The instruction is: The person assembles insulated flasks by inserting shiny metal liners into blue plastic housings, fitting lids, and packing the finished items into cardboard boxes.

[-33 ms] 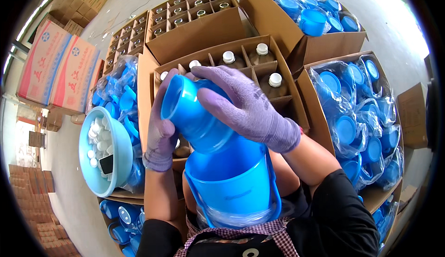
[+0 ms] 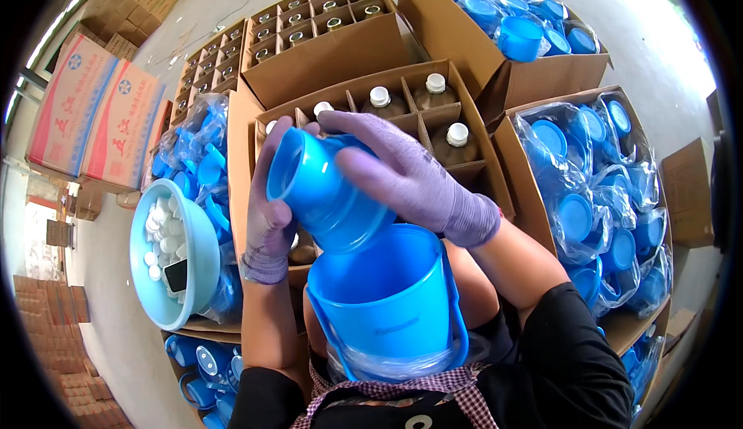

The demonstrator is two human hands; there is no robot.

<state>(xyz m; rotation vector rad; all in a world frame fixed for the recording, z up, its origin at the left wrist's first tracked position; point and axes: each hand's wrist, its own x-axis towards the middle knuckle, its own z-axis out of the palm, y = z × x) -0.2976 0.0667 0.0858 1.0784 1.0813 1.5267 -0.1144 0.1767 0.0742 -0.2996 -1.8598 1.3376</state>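
Both my hands wear purple knit gloves. My left hand wraps around the left side of a blue plastic cup, its thumb below the rim. The cup is tilted, with its open mouth toward the left. My right hand lies over the cup's right and upper side, fingers bent around it and slightly blurred. Directly below, a larger blue bucket with a handle stands upright between my legs. Clear plastic film is bunched around its lower part. Whether the cup touches the bucket rim, I cannot tell.
Ahead, a divided carton holds large bottles with white caps. A light-blue basin at left contains white caps and a phone. Cartons of bagged blue plasticware stand at right; another divided carton is farther ahead.
My right fingers have shifted slightly to the right over the cup. Both hands stay on it, and the bucket keeps its place.
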